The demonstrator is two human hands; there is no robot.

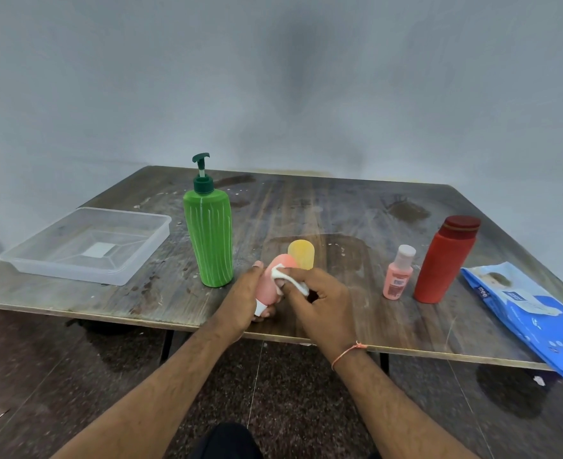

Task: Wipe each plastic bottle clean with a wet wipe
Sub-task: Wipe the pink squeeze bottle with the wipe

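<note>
My left hand (240,301) grips a small pink bottle (271,282) held upside down, its white cap pointing toward me, just above the table's front edge. My right hand (320,301) pinches a crumpled white wet wipe (288,278) against the pink bottle's side. A yellow bottle (301,258) stands right behind my hands. A tall green pump bottle (208,228) stands to the left. On the right stand a small pink bottle with a pale cap (398,273) and a red bottle (444,261).
A clear plastic tray (25,260) sits at the table's left. A blue wet-wipe pack (535,313) lies at the right, overhanging the front edge. The worn wooden table (339,207) stands against a grey wall, with dark floor below.
</note>
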